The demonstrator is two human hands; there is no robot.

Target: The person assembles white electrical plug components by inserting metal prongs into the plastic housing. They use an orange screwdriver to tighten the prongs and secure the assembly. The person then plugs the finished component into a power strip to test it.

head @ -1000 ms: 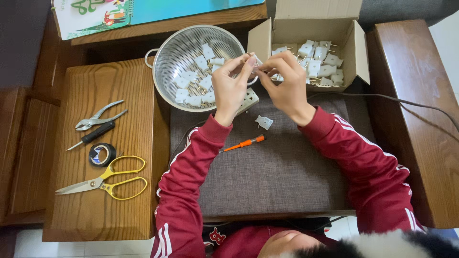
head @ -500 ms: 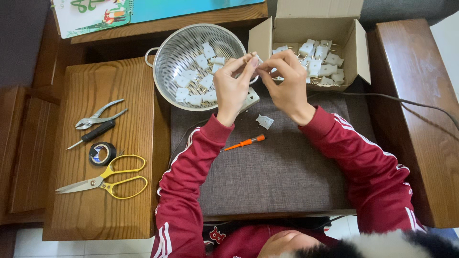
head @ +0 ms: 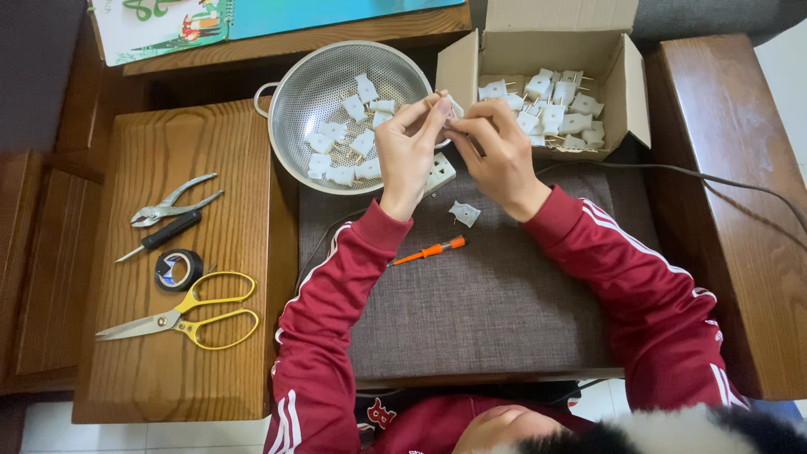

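My left hand [head: 409,151] and my right hand [head: 496,151] meet above the grey cushion [head: 471,311], both pinching one small white plug [head: 454,108] between the fingertips. A white plug part [head: 464,213] lies on the cushion just below my hands, and a white socket block [head: 440,172] sits under them. An orange screwdriver [head: 430,250] rests on the cushion near my left forearm. A metal colander [head: 294,101] with several white plugs stands to the left of my hands; a cardboard box [head: 626,84] with several more plugs stands to the right.
On the wooden side table [head: 168,353] lie pliers [head: 172,203], a black-handled screwdriver [head: 164,234], a roll of black tape [head: 178,270] and yellow scissors [head: 189,318]. A black cable [head: 723,181] runs across the right wooden arm. A colourful board [head: 252,17] lies at the top.
My hands stay in the same place; the fingers shift slightly around the plug, the left fingertips closing in on it.
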